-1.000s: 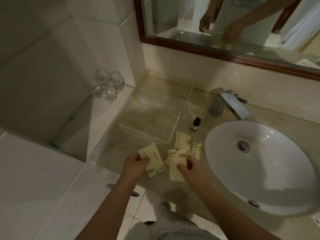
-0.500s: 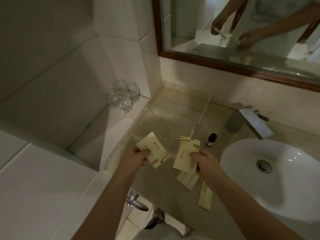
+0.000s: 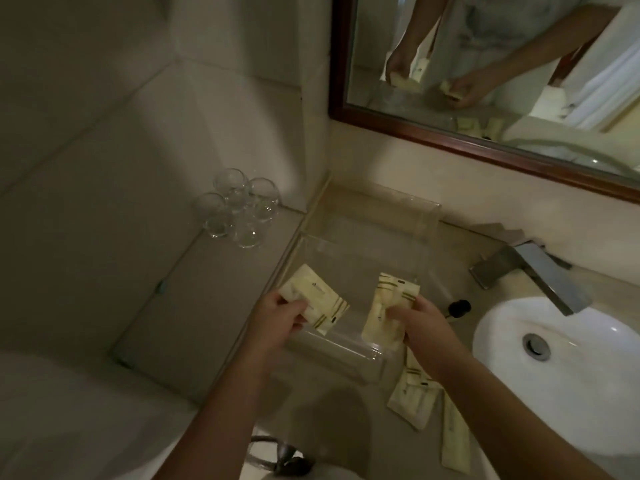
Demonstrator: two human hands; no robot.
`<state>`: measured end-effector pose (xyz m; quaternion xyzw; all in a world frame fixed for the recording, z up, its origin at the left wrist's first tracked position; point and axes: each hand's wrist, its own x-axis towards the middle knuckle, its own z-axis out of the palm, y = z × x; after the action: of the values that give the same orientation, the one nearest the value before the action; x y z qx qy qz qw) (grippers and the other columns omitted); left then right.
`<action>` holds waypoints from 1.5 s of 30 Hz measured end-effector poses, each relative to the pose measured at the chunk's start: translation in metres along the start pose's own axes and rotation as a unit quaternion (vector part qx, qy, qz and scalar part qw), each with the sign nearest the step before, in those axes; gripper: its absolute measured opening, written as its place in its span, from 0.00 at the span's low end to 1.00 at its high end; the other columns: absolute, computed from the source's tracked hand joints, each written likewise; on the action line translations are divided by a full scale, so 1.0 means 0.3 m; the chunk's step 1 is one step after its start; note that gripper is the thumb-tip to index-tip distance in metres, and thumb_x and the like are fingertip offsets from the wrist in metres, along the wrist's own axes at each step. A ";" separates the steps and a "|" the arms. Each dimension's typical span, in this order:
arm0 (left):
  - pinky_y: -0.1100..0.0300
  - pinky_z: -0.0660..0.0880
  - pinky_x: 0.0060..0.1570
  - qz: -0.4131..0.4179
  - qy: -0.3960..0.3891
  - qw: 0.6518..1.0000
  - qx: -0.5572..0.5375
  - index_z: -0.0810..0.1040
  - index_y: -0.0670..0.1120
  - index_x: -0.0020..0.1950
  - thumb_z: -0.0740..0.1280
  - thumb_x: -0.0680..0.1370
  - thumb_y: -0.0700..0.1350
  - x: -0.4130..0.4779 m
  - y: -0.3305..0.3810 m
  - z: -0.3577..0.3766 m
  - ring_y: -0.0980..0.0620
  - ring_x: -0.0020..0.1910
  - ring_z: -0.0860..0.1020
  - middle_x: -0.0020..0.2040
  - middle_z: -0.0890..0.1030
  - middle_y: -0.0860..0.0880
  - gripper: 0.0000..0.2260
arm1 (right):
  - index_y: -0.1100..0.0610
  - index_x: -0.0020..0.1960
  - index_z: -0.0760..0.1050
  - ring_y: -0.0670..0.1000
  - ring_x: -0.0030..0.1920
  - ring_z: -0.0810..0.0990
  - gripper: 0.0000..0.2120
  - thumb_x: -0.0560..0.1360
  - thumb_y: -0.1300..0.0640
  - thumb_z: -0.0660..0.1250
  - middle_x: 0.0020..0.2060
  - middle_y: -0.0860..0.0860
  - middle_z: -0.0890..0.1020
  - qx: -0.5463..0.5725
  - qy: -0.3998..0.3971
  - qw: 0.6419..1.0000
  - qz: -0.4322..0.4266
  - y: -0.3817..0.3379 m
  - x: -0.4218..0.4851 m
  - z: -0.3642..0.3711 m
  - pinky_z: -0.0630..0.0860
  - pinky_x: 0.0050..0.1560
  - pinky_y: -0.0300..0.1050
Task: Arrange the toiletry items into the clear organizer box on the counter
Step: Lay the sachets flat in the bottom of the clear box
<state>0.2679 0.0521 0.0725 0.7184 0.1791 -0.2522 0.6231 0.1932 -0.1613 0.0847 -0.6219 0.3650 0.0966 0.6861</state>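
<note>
Both pinching sachets: left hand (image 3: 281, 318) one sachet (image 3: 313, 297), right hand (image 3: 420, 325) seemingly several packets (image 3: 388, 306); organizer box (image 3: 367, 237) just beyond and below

Our forearms are bare, no sleeves, no watch/rings on either of our hands: left hand (image 3: 277, 318), right hand (image 3: 424, 329). Mirror (image 3: 337, 64) shows us w/ a pale short-sleeved top.

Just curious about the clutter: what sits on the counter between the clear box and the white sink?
In the head view, a small dark-capped bottle stands between the clear organizer box and the sink; nearer the person, cream sachets lie there too.
</note>
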 end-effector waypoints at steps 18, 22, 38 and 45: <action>0.52 0.79 0.43 0.134 0.173 0.910 0.353 0.74 0.47 0.54 0.68 0.73 0.45 0.117 -0.054 0.058 0.47 0.45 0.80 0.49 0.83 0.46 0.11 | 0.56 0.54 0.78 0.52 0.43 0.81 0.07 0.77 0.59 0.65 0.46 0.55 0.83 -0.060 0.091 0.994 0.020 0.003 0.084 0.034 0.75 0.39 0.44; 0.52 0.74 0.48 0.134 0.182 0.848 0.479 0.75 0.46 0.55 0.68 0.73 0.50 0.148 -0.067 0.056 0.44 0.51 0.77 0.50 0.82 0.45 0.13 | 0.59 0.52 0.77 0.54 0.37 0.86 0.05 0.76 0.61 0.67 0.41 0.57 0.85 -0.108 0.068 0.991 0.052 0.018 0.088 0.043 0.84 0.39 0.50; 0.51 0.57 0.72 0.299 -0.088 0.751 0.582 0.68 0.56 0.70 0.58 0.77 0.54 0.159 -0.163 0.066 0.48 0.76 0.56 0.76 0.62 0.50 0.20 | 0.48 0.71 0.66 0.54 0.71 0.63 0.27 0.73 0.46 0.68 0.71 0.50 0.67 -0.626 0.076 0.733 -0.257 0.129 0.113 0.049 0.64 0.69 0.51; 0.50 0.57 0.71 0.281 -0.086 0.738 0.607 0.69 0.57 0.68 0.44 0.74 0.62 0.140 -0.169 0.048 0.47 0.76 0.56 0.76 0.61 0.50 0.27 | 0.48 0.62 0.73 0.53 0.57 0.73 0.16 0.75 0.49 0.64 0.55 0.50 0.75 -0.623 0.014 0.754 -0.209 0.157 0.155 0.081 0.71 0.54 0.47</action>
<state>0.2710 0.0436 0.0056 0.9375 -0.2759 -0.1817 0.1097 0.2080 -0.1440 0.0179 -0.9737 0.0942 0.1479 0.1453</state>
